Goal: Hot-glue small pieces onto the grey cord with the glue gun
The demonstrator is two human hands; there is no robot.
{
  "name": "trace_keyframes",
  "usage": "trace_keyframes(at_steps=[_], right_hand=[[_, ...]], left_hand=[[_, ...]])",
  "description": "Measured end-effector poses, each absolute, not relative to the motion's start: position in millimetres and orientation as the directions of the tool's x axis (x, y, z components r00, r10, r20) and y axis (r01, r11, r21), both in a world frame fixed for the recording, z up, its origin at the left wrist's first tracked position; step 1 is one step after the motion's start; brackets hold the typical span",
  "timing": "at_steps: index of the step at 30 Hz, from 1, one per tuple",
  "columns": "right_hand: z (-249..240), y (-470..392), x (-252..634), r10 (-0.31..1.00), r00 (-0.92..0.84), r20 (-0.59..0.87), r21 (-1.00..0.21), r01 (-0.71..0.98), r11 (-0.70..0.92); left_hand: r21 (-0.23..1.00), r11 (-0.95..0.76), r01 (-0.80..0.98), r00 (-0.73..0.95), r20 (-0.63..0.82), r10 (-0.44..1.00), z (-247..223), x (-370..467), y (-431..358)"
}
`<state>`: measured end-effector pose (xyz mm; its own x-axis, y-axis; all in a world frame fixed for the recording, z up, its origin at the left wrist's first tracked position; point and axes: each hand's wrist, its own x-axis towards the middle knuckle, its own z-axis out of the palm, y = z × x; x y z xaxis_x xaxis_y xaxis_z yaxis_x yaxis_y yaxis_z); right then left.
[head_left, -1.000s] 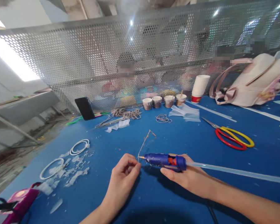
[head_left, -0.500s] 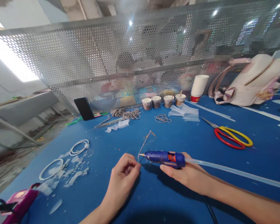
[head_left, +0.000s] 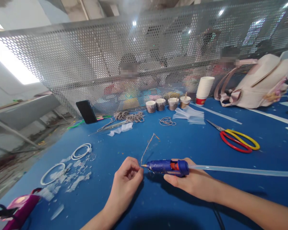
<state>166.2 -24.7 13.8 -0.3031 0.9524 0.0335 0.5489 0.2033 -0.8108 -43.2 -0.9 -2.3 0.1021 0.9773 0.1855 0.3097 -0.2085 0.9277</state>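
Pinched between the thumb and fingers of my left hand point(head_left: 128, 177) is the lower end of a thin twisted stem point(head_left: 147, 147), which slants up and right to a bent tip with small orange bits. My right hand point(head_left: 192, 180) is wrapped round a blue glue gun point(head_left: 166, 167), whose metal nozzle points left and sits at the stem just by my left fingertips. A long translucent glue stick point(head_left: 240, 170) runs out of the gun's back to the right.
Red and yellow scissors point(head_left: 240, 140) lie at the right. Paper cups point(head_left: 173, 103), grey cord point(head_left: 166, 121), a black phone point(head_left: 86, 111) and a pale backpack point(head_left: 259, 84) stand or lie farther back. White rings point(head_left: 53, 174) and scraps lie left.
The glue gun has moved slightly down and left, its nozzle now nearer my left fingertips. The glue stick has swung up to lie more level. My left hand has barely moved.
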Motion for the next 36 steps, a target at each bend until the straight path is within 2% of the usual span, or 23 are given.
trace_keyframes(at_steps=[6,11,19,24,31,36], right_hand=[[14.5,-24.0,165.6,0.956,-0.285,0.075,-0.816,0.534,0.223],[2.7,-24.5,166.4,0.965,-0.262,0.028,-0.798,0.575,0.180],[5.0,-22.7,164.7,0.964,-0.230,0.136,-0.812,0.531,0.242],[4.9,-22.5,165.7,0.952,-0.286,0.106,-0.809,0.532,0.249],[0.8,-23.0,163.5,0.972,-0.196,0.131,-0.836,0.505,0.214],[-0.5,-23.9,163.2,0.972,-0.211,0.105,-0.827,0.525,0.203]], left_hand=[[0.931,-0.205,0.303,0.103,0.182,0.978,-2.5,-43.1,-1.5],[0.926,-0.214,0.310,0.116,0.187,0.976,-3.2,-42.8,-0.1],[0.923,-0.235,0.305,0.136,0.202,0.970,-5.5,-45.0,0.6],[0.918,-0.246,0.310,0.138,0.213,0.967,-3.5,-43.2,0.7],[0.925,-0.227,0.304,0.143,0.191,0.971,-4.3,-42.9,1.1],[0.932,-0.197,0.305,0.154,0.156,0.976,-6.7,-45.6,1.6]])
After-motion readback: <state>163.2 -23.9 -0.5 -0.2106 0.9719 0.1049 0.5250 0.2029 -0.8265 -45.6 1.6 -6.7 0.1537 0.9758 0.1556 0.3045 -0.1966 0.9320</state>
